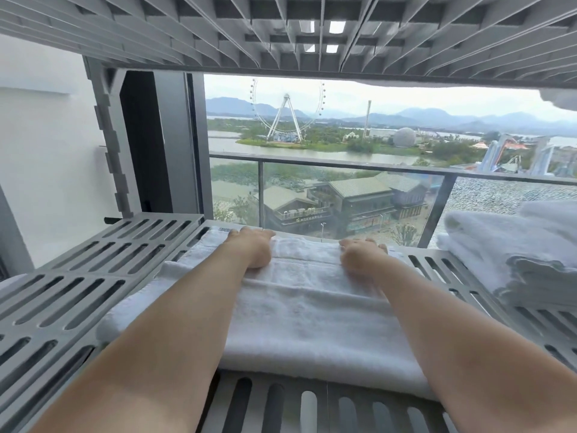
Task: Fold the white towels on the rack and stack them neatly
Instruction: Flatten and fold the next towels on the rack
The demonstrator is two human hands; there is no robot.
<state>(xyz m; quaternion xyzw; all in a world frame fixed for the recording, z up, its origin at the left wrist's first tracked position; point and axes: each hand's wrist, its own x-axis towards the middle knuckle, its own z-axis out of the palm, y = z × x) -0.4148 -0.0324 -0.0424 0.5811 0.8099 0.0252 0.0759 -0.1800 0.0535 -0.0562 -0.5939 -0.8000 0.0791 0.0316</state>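
Observation:
A white towel (pixel 299 310), folded into a thick rectangle, lies on the grey slotted rack shelf (pixel 78 295) in front of me. Both my arms reach across it to its far edge. My left hand (pixel 251 246) rests palm down on the far left part of the towel, fingers curled over the far edge. My right hand (pixel 362 253) lies the same way on the far right part. A stack of folded white towels (pixel 512 254) sits on the shelf at the right.
A second slotted grey shelf (pixel 312 29) hangs close overhead, with a bit of white cloth (pixel 559 100) at its right end. Beyond the rack stands a glass balcony railing (pixel 343 165). A white wall (pixel 43 151) and a grey rack post (pixel 109 145) are at the left.

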